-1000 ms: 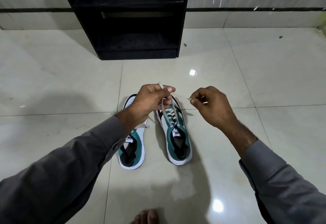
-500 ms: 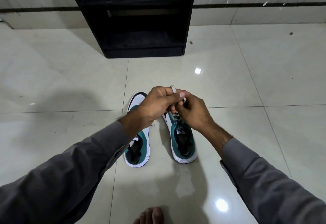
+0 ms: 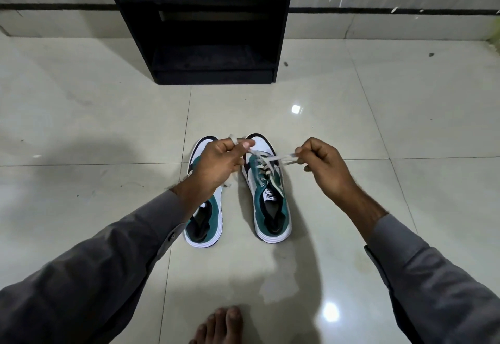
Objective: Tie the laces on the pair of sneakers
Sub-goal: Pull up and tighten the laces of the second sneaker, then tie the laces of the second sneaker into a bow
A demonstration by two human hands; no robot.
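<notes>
On the pale tiled floor (image 3: 405, 116) just ahead of my bare foot (image 3: 219, 327), the two sneakers sit side by side, toes pointing away from me toward a black shelf unit (image 3: 200, 24) against the wall. Both are teal, white and black; the right sneaker (image 3: 267, 194) shows a white tongue label with black lettering, seen upside down from where I stand, and I cannot read it with certainty. My left hand (image 3: 219, 162) is curled around one end of the white lace (image 3: 266, 159), a loop of it poking up over my forefinger, and this hand and its grey sleeve cover the front half of the left sneaker (image 3: 205, 221). My right hand (image 3: 324, 165) pinches the other end of the same lace between thumb and fingertips, off to the right of the shoe, so the lace runs taut across the top eyelets of the right sneaker. A thin lace end shows beside the left sneaker under my wrist. Bare tile lies open on both sides of the pair and between the toes and the shelf base.
</notes>
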